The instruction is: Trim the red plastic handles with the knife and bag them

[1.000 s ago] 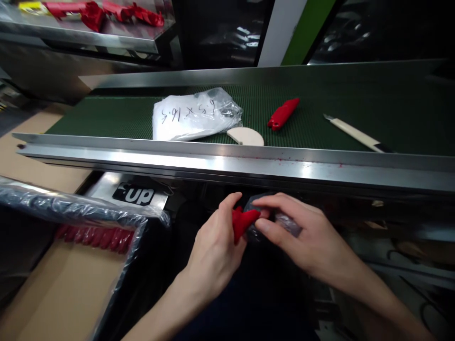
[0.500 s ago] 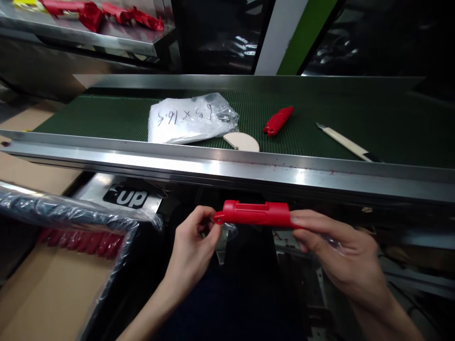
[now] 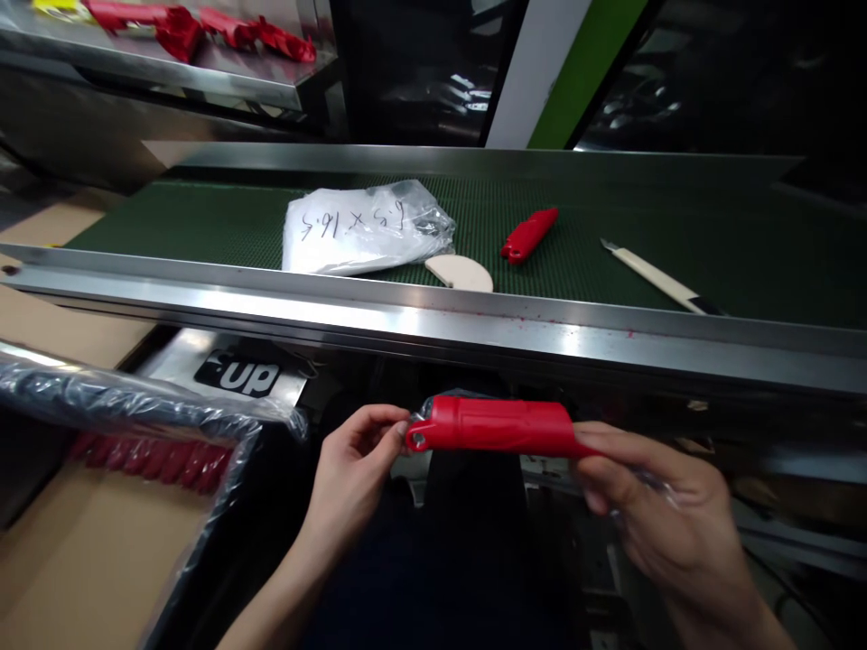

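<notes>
Red tubular plastic part [image 3: 501, 426] showing a holed lug at one end, lying level between both grips, left hand [image 3: 358, 456] pinching the lug end, right hand [image 3: 660, 506] gripping the opposite end.

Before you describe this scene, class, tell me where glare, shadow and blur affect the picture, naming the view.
Head view: bright glare streaks the metal rail and glints on the plastic film; the green belt darkens toward the right; the right hand looks soft, while the red part shows clearer edges.
</notes>
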Action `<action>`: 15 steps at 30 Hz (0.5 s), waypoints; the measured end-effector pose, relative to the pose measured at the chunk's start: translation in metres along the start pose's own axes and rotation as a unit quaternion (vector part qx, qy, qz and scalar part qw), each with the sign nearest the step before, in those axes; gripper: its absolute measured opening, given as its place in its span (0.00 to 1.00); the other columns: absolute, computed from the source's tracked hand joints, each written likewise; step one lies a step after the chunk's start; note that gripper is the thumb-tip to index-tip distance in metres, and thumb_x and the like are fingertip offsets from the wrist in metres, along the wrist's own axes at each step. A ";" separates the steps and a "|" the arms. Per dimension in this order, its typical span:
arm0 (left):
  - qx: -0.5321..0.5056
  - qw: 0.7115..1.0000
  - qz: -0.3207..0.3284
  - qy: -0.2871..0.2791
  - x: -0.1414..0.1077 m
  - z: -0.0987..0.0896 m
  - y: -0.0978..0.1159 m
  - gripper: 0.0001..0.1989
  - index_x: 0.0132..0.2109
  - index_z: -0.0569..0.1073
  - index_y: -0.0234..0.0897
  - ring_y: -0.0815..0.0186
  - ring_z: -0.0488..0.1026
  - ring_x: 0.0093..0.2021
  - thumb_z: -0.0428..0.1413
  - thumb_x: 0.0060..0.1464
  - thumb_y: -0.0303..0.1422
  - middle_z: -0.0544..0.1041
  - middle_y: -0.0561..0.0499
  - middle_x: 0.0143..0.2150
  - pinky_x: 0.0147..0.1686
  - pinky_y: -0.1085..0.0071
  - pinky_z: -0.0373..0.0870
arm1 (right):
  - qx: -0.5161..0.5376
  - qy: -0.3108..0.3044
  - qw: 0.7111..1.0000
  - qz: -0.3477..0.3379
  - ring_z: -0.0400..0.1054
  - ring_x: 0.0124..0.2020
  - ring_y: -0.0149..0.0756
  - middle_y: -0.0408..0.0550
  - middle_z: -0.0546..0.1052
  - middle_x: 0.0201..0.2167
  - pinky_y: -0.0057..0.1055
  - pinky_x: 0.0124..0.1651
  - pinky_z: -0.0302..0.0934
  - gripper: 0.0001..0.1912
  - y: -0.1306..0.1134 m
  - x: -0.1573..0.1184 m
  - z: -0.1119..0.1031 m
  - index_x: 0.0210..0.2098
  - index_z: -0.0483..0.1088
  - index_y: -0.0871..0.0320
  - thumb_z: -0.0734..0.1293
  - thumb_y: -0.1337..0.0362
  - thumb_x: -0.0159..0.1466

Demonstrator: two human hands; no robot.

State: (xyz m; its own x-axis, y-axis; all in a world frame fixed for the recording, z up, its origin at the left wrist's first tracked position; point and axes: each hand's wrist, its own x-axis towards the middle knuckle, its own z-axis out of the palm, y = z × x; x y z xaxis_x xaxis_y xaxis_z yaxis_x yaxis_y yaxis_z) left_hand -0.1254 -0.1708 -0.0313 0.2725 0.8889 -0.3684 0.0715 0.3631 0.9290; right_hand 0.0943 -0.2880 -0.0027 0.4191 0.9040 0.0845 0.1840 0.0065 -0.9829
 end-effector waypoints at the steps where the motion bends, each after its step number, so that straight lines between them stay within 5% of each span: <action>1: 0.002 1.000 0.001 0.003 -0.001 0.000 0.000 0.09 0.39 0.76 0.33 0.68 0.73 0.32 0.61 0.52 0.33 0.77 0.50 0.32 0.34 0.75 0.68 | 0.006 0.002 1.000 0.019 0.63 0.19 0.24 0.42 0.77 0.28 0.23 0.21 0.60 0.09 -0.001 0.000 0.002 0.41 0.78 0.46 0.71 0.65 0.62; 4: 0.015 1.000 0.010 0.009 -0.003 0.001 0.001 0.09 0.38 0.76 0.33 0.69 0.71 0.30 0.61 0.52 0.34 0.76 0.51 0.30 0.32 0.76 0.67 | 0.039 0.015 0.995 0.086 0.60 0.18 0.25 0.39 0.66 0.15 0.22 0.20 0.56 0.06 -0.005 0.000 0.010 0.39 0.79 0.51 0.71 0.61 0.62; 9: 0.033 0.999 0.034 0.019 -0.007 0.003 0.002 0.07 0.36 0.76 0.34 0.70 0.69 0.29 0.60 0.52 0.34 0.74 0.53 0.28 0.29 0.77 0.64 | 0.104 0.025 0.978 0.179 0.56 0.16 0.23 0.39 0.62 0.14 0.19 0.17 0.50 0.11 -0.015 0.000 0.021 0.32 0.77 0.56 0.73 0.54 0.59; 15: 0.049 0.997 0.059 0.020 -0.010 0.002 0.001 0.03 0.34 0.73 0.35 0.72 0.67 0.29 0.59 0.49 0.28 0.72 0.55 0.29 0.27 0.79 0.62 | 0.110 0.030 0.975 0.190 0.56 0.16 0.19 0.44 0.72 0.23 0.18 0.17 0.50 0.15 -0.020 0.004 0.032 0.30 0.76 0.58 0.72 0.52 0.60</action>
State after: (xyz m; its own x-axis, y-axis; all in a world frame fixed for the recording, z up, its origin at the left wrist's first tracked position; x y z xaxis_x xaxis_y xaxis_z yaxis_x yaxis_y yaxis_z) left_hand -0.1258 -0.1803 -0.0261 0.2469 0.9347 -0.2557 0.1353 0.2281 0.9642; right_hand 0.0640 -0.2710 0.0118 0.4716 0.8326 -0.2903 -0.1872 -0.2272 -0.9557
